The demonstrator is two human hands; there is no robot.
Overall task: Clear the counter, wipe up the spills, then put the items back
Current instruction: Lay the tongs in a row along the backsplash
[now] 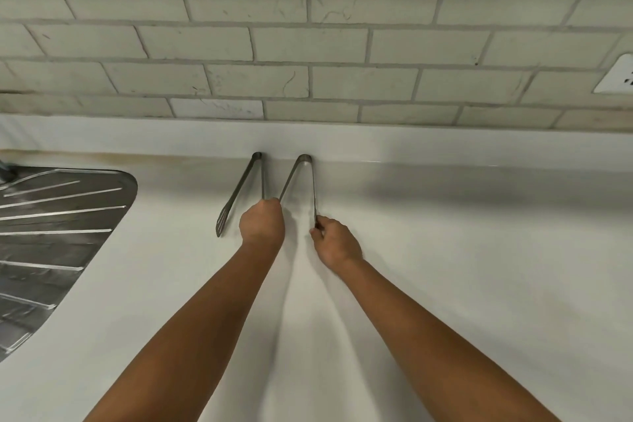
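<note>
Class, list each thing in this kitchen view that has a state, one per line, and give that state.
Left tongs: spread open, lying flat, hinge at the wall.
Right tongs: spread open, lying flat, hinge at the wall.
Left hand: curled over the tong arms.
Right hand: pinching a right-tong arm.

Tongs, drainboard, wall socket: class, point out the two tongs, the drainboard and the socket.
left tongs (239, 187), head view, left arm
right tongs (304, 158), head view, hinge bend
drainboard (61, 216), head view, ribbed surface
socket (616, 77), head view, faceplate
</note>
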